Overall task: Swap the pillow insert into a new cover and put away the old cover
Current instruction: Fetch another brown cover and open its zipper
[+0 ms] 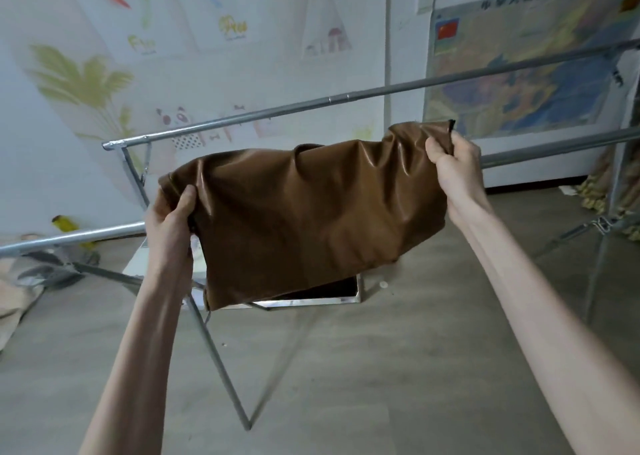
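The left hand (173, 219) curls its fingers (187, 200) around the lower left corner of a brown cover (304, 219), thumb on the front face. The right hand (453, 164) pinches the upper right corner between thumb and fingers, next to what looks like a dark zip edge.

Held by two corners, the brown cover hangs spread out in the air in front of the person, near the middle of the view. It looks limp and empty, with soft folds and a slight shine. Its long axis runs left to right, tilted so the right end sits higher than the left.

This grip likely keeps the fabric open and flat for draping. A metal drying rack (311, 103) stands just behind and around the cover, its top rail running along the same tilt. It is a plausible place to hang the cover.

Below lies a grey floor (415, 350). Behind is a white wall with drawings and a map poster (526, 74).
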The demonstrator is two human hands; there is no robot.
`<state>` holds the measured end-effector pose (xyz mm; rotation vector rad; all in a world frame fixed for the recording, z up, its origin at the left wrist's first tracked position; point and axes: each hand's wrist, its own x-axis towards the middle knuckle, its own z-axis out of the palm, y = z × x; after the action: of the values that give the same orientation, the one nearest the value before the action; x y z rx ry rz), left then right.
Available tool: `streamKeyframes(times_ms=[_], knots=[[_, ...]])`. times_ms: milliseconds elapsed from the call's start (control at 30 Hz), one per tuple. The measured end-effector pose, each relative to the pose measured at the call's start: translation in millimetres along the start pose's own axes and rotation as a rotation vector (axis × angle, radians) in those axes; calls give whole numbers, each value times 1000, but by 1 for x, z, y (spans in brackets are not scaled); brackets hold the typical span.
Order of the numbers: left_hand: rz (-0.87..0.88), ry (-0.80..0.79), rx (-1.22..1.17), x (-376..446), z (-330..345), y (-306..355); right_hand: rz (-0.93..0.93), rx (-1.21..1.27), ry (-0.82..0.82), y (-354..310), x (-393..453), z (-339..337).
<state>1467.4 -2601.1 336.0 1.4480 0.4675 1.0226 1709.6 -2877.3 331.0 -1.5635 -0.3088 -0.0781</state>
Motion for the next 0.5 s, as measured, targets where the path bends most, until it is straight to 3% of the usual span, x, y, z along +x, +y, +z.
streamKeyframes(times_ms=[233, 500], knots=[[78, 161, 4, -36, -132, 22, -198, 61, -121, -50, -82, 100], [170, 197, 63, -97, -280, 40, -385, 114, -249, -104, -236, 218]])
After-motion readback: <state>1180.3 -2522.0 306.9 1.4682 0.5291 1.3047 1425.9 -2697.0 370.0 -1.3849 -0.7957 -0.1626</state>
